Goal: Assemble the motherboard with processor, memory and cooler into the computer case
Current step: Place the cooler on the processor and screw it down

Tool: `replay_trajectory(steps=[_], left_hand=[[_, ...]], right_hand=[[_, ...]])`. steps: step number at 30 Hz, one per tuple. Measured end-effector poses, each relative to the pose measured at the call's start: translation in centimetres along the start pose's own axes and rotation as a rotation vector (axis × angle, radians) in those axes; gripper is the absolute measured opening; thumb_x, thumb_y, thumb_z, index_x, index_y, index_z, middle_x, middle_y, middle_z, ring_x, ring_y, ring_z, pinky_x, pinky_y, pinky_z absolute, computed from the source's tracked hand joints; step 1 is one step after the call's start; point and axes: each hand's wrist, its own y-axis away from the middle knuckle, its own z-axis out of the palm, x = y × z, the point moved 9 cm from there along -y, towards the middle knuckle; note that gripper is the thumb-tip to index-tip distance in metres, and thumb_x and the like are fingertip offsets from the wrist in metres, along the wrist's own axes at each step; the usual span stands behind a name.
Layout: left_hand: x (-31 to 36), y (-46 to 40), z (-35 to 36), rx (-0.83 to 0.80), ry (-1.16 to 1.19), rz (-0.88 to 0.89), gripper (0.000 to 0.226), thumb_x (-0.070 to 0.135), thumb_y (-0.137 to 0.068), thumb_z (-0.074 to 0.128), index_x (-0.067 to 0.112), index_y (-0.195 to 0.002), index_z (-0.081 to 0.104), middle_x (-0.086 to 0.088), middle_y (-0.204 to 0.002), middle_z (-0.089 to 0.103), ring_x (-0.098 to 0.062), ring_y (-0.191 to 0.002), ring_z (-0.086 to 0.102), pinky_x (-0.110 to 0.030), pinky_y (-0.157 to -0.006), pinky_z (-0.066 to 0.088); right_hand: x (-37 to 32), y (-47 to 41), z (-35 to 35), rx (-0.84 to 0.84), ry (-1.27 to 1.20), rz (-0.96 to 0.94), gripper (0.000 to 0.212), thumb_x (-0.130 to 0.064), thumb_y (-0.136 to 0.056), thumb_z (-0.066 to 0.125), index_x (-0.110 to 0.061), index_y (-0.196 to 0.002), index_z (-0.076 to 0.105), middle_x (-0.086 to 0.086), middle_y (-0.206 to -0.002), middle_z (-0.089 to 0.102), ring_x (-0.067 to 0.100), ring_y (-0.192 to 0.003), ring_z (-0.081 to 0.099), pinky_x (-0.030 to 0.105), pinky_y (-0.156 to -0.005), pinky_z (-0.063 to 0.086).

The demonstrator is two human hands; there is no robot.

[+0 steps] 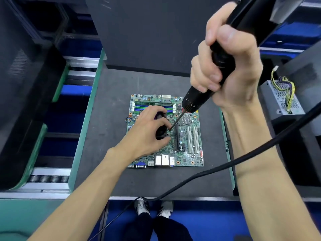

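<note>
The motherboard (184, 136) lies flat on a dark grey mat (107, 119), its port row facing the person and its memory slots along the far edge; one memory stick (153, 103) sits in the farthest slot, its long axis running left to right. The white expansion slots run front to back on the right side of the board.

The left hand (147, 131) rests on the black cooler (160, 126) in the middle-left of the board, fingers and thumb curled over its top and near side so most of it is hidden. The thumb tip lies just beside the driver bit.

The right hand (229, 66) is wrapped tightly around the black body of an electric screwdriver (198, 100), held well above the board. The tool's long axis slants from upper right down to lower left, its thin bit (177, 120) pointing at the cooler's right edge, the tip at the board just beside the left fingers. A black cable (225, 164) trails across the mat's near edge.
</note>
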Motion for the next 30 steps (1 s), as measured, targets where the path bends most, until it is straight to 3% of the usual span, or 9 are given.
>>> replay_trajectory(steps=[13, 20, 30], left_hand=[[1.8, -0.2, 0.2, 0.093, -0.15, 0.051, 0.01, 0.017, -0.078, 0.074, 0.01, -0.084, 0.07, -0.003, -0.107, 0.056, -0.027, -0.099, 0.052, -0.042, -0.096, 0.044], [1.3, 0.2, 0.2, 0.043, -0.033, 0.047, 0.055, 0.016, -0.075, 0.079, 0.008, -0.124, 0.057, -0.004, -0.118, 0.053, -0.024, -0.114, 0.05, -0.047, -0.109, 0.04], [1.2, 0.6, 0.5, -0.013, -0.017, 0.049, 0.067, 0.021, -0.072, 0.081, 0.008, -0.131, 0.05, -0.002, -0.124, 0.046, -0.022, -0.122, 0.043, -0.05, -0.113, 0.035]], right_hand=[[0.7, 0.4, 0.8, 0.015, 0.056, 0.026, 0.011, -0.014, -0.08, 0.054, -0.011, -0.076, 0.043, -0.003, -0.039, 0.034, 0.012, -0.028, 0.022, 0.019, -0.043, 0.028], [1.8, 0.1, 1.6, 0.001, 0.077, 0.079, 0.015, -0.016, -0.078, 0.057, -0.012, -0.072, 0.044, -0.004, -0.04, 0.034, 0.012, -0.028, 0.024, 0.019, -0.042, 0.027], [2.2, -0.1, 1.8, 0.025, 0.104, 0.075, 0.017, -0.015, -0.077, 0.058, -0.012, -0.068, 0.044, -0.004, -0.04, 0.034, 0.012, -0.028, 0.024, 0.02, -0.044, 0.028]])
